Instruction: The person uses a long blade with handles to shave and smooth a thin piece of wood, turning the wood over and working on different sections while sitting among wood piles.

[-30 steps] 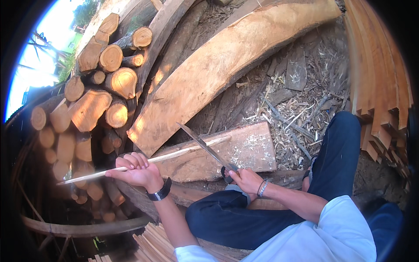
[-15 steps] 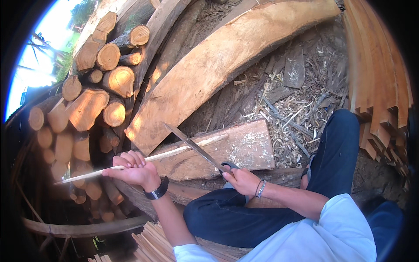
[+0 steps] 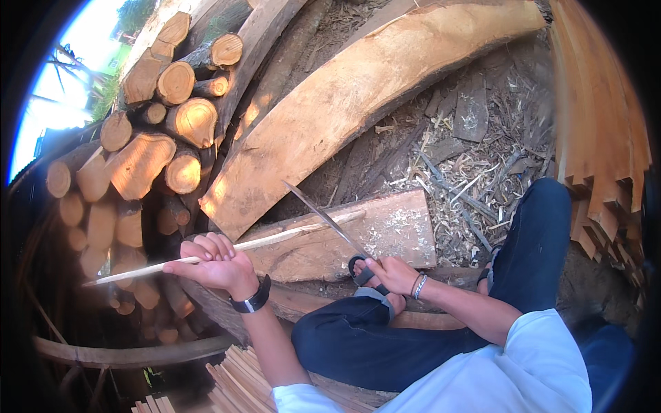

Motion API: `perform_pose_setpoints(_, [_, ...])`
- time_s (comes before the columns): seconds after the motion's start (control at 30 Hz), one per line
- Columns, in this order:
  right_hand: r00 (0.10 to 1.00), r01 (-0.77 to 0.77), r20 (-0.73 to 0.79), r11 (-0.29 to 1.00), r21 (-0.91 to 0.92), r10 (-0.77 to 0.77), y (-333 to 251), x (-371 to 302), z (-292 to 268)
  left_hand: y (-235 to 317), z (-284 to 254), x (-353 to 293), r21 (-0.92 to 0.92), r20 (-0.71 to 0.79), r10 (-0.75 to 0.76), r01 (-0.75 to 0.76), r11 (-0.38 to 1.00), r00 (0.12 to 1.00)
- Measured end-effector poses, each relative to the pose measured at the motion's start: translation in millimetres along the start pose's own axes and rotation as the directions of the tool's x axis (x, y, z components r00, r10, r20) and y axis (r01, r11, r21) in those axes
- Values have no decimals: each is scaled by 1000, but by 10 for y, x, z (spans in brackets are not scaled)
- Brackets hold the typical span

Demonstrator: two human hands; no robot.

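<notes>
The stick (image 3: 275, 241) is pale, smooth peeled wood; the knife (image 3: 323, 219) blade is dull grey metal. The plank (image 3: 385, 234) underneath is rough-sawn, dusted with shavings.

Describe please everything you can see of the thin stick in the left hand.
The stick is long, thin and pale, like freshly peeled wood. It lies nearly level, rising a little toward the right. The left hand closes around it near the middle. Its left end tapers to a free point in front of the logs; its right end rests on the flat slab. The knife, held in the right hand, crosses the stick near that end.
</notes>
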State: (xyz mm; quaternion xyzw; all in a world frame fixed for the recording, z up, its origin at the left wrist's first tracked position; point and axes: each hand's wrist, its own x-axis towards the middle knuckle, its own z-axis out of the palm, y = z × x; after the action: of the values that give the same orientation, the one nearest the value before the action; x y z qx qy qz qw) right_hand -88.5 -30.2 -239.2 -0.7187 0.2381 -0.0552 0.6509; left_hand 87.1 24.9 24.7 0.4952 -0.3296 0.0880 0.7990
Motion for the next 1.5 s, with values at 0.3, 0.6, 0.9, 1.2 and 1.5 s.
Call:
perform_pose_setpoints(0.3, [998,63,14,996,56,-64,-367,-193,17,36,0,-1,17,45,6,-6,1000,999])
perform_pose_setpoints(0.6, [999,5,-45,993,-120,-11,-144,-299,-366,85,-8,174,-246,114,-41,68,967,993])
perform_pose_setpoints(0.9, [984,-37,-179,980,-195,2,-452,-438,-1052,83,584,329,-446,193,-77,157,881,978])
perform_pose_setpoints(1.2, [891,-273,-333,950,155,310,325,23,-1273,-1041,863,9,-238,423,-368,493,837,828])
perform_pose_setpoints(1.5, [801,-386,-402,896,220,443,1105,352,-1508,-1646,581,-335,497,395,-741,552,670,544])
